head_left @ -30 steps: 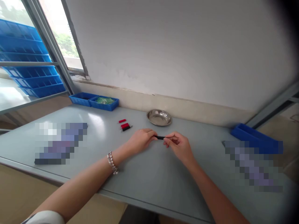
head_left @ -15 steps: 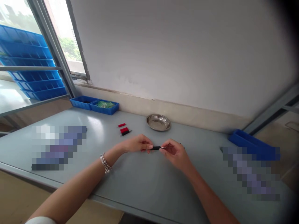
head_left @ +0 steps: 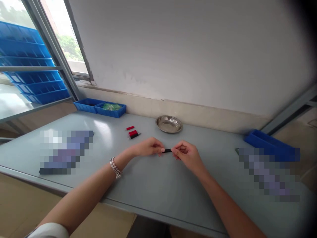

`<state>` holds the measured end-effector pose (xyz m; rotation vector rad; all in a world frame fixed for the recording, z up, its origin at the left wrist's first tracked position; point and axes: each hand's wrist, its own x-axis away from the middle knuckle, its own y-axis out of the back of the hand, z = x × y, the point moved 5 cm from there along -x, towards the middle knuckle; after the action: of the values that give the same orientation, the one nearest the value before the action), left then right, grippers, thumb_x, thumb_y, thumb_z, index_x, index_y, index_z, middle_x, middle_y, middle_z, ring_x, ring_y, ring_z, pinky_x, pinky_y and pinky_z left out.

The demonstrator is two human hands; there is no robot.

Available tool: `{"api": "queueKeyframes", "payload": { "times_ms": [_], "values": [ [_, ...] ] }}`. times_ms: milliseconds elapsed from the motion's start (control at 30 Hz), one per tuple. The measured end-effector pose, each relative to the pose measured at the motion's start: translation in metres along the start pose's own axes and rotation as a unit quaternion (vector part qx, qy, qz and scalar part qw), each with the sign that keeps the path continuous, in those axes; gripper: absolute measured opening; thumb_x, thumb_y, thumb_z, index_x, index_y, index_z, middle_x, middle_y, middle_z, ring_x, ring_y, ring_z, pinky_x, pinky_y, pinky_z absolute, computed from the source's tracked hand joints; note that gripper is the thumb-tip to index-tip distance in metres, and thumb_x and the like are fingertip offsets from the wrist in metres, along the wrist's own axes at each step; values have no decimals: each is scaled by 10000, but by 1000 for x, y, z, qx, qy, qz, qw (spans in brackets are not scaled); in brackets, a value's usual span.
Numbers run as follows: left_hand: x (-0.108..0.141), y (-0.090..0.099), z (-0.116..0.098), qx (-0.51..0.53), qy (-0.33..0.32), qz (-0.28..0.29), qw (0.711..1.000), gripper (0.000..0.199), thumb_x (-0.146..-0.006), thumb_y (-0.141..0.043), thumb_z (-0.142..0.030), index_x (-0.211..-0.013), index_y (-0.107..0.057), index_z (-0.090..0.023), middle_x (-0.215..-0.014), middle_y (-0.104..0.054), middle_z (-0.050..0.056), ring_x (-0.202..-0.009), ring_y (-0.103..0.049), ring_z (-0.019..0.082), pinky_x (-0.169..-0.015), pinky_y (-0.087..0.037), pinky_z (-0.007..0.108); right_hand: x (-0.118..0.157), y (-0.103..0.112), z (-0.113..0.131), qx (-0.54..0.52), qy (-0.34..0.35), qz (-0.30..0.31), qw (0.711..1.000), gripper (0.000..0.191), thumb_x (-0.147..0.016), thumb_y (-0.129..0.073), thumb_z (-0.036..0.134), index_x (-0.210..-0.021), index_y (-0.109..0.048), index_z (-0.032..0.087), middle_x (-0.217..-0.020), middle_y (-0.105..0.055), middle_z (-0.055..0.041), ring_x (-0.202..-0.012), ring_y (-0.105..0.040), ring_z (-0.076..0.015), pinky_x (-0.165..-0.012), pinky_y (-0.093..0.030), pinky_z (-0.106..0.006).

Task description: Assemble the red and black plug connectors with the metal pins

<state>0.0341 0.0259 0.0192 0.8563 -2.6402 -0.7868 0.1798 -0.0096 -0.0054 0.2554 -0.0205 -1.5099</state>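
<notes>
One slim black rod (head_left: 167, 150) is held over the table (head_left: 148, 195), its left end pinched by the left grip (head_left: 150, 147), its right by the right grip (head_left: 188, 156) (fingertips closed upon it in both). One round metal dish (head_left: 169, 125) is placed beyond; red rods (head_left: 130, 128) and another black rod (head_left: 134, 136) are laid leftward.

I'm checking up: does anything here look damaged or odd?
The wall looks worn: its edge is ragged beside the window. The black piece between the left hand and right hand is too covered to judge.
</notes>
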Motion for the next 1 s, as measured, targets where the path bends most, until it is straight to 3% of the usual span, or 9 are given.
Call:
{"api": "queueKeyframes", "payload": {
  "times_ms": [133,233,433,533,633,733,833,1000],
  "values": [
    [2,2,4,38,1,20,999,373,-773,-493,-457,-648,-579,-117,-514,-420,-38,-494,-319,66,-478,-260,202,0,-1,3,6,21,10,1000,162,-680,-631,309,-659,-520,192,-548,-531,41,-507,-494,-96,-513,-414,-236],
    [2,2,10,87,17,31,996,355,-754,-529,-457,-666,-601,-121,-557,-480,-25,-524,-357,71,-513,-293,206,1,-2,6,11,23,0,1000,143,-666,-638,300,-696,-555,188,-581,-550,32,-535,-507,-100,-523,-416,-236],
    [4,-4,24,214,100,87,968,339,-686,-623,-451,-737,-652,-117,-609,-544,-4,-515,-381,62,-518,-312,214,2,-3,8,14,17,11,1000,155,-641,-663,315,-690,-613,177,-597,-582,9,-570,-542,-114,-546,-442,-247],
    [6,-2,27,242,131,97,956,355,-659,-646,-456,-728,-656,-107,-595,-546,0,-487,-375,55,-496,-314,215,0,7,8,2,32,-22,999,168,-616,-683,323,-662,-617,176,-622,-609,-5,-586,-555,-121,-563,-454,-254],
    [6,17,31,193,130,-12,973,346,-662,-634,-450,-718,-642,-108,-633,-579,19,-516,-417,70,-514,-352,217,-2,21,6,3,38,-82,996,166,-601,-684,317,-655,-622,173,-600,-607,-4,-569,-551,-121,-555,-454,-256],
    [11,51,38,54,140,-218,964,294,-726,-555,-409,-727,-622,-123,-679,-611,34,-548,-463,96,-540,-379,233,-4,31,3,24,25,-133,991,166,-613,-668,321,-664,-635,166,-525,-564,15,-510,-518,-111,-506,-432,-246],
    [23,80,45,-114,178,-356,910,238,-752,-520,-359,-779,-630,-150,-696,-630,35,-604,-527,133,-611,-398,260,-4,40,0,29,21,-179,983,181,-609,-671,324,-681,-643,160,-539,-570,12,-507,-501,-102,-498,-418,-238],
    [44,108,63,-262,262,-440,818,202,-770,-493,-312,-847,-635,-190,-833,-649,64,-812,-564,221,-674,-414,298,-6,52,-8,26,13,-225,974,243,-608,-659,335,-761,-660,147,-641,-619,-25,-562,-523,-116,-528,-432,-248]
  ]
}}
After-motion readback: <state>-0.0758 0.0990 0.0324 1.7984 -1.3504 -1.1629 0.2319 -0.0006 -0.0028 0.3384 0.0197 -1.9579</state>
